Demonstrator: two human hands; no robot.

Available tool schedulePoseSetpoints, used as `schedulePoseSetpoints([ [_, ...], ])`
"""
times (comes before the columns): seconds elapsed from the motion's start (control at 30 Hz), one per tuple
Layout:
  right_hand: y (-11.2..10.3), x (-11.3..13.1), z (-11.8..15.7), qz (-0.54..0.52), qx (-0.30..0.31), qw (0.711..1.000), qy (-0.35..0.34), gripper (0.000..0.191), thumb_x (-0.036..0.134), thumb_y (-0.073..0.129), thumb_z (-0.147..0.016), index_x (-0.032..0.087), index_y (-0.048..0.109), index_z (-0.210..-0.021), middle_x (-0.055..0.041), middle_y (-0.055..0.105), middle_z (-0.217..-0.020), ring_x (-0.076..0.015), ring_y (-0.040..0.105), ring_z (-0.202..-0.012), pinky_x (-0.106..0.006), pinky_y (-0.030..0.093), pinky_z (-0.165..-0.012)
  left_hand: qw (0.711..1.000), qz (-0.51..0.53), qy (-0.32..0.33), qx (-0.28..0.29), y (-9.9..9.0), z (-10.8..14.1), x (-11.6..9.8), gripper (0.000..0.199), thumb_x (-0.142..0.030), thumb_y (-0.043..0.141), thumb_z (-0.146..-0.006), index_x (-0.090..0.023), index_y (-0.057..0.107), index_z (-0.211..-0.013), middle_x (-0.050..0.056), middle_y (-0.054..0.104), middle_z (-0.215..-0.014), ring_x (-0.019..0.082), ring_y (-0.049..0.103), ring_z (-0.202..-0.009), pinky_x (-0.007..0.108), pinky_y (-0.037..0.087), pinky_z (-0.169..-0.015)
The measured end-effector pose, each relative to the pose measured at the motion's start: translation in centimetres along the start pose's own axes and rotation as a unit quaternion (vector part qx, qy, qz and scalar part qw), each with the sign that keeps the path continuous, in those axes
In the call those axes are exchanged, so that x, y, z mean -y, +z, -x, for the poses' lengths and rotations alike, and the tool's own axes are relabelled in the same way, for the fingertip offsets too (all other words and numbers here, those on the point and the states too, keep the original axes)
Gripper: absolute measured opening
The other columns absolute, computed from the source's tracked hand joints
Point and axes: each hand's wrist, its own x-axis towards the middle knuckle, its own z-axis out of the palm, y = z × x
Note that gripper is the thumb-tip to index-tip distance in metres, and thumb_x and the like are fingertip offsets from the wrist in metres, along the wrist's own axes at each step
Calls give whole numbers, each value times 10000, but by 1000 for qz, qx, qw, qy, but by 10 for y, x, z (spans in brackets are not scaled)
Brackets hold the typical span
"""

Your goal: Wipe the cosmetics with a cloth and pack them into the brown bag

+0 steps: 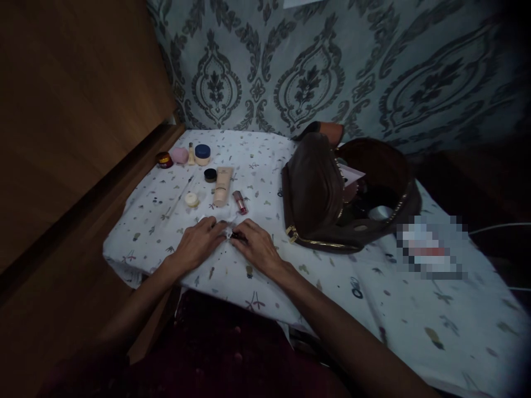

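Note:
My left hand (199, 241) and my right hand (258, 244) meet low over the patterned cloth (232, 276), near the table's front edge. The right fingers are closed on a small dark item (238, 236), too dim to name. Something pale and shiny (228, 232) shows between the fingertips; the left fingers are pinched at it, and what they hold is mostly hidden. Just beyond the hands lie a lip gloss tube (239, 203) and a beige squeeze tube (223, 187). A small jar with a pale lid (191, 199) stands to the left.
Behind are a black-lidded jar (210, 175), a blue-lidded jar (202, 155), a small bottle (191, 154), a pink sponge-like piece (180, 155) and a dark red jar (164, 160). An unzipped brown bag (311, 188) occupies the right. Wooden panelling (83, 110) borders the left.

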Motion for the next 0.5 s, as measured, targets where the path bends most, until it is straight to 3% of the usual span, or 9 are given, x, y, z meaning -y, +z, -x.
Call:
schedulePoseSetpoints([
  [0.13, -1, 3, 1, -33, -3, 999, 12, 186, 104, 634, -826, 192, 638, -990, -48, 639, -950, -184, 597, -855, -315, 469, -794, 999, -15, 38, 11, -3, -2, 5, 294, -326, 512, -972, -226, 539, -1246, 71, 576, -1062, 223, 582, -991, 277, 484, -669],
  [0.27, -1, 8, 0, -152, -10, 988, 21, 147, 142, 605, -820, 195, 641, -952, 2, 646, -810, -143, 577, -720, -275, 456, -714, 995, -60, 71, 25, -7, -5, 3, 242, -314, 569, -940, -219, 564, -1163, 76, 565, -1054, 238, 569, -1006, 279, 478, -645],
  [0.37, -2, 9, -2, -263, -27, 962, 67, 110, 214, 593, -800, 186, 641, -895, 22, 616, -731, -127, 551, -655, -252, 432, -641, 993, -88, 74, 34, -16, -10, 5, 148, -248, 562, -933, -216, 582, -1076, 76, 570, -1047, 240, 565, -1012, 279, 472, -641],
  [0.5, -9, 5, -8, -408, -36, 904, 123, 159, 307, 642, -745, 180, 639, -841, 48, 541, -640, -103, 483, -578, -230, 365, -557, 995, -93, 39, 8, -28, -14, 23, 128, -234, 547, -930, -209, 589, -1049, 90, 579, -1061, 251, 569, -1037, 286, 476, -657],
])
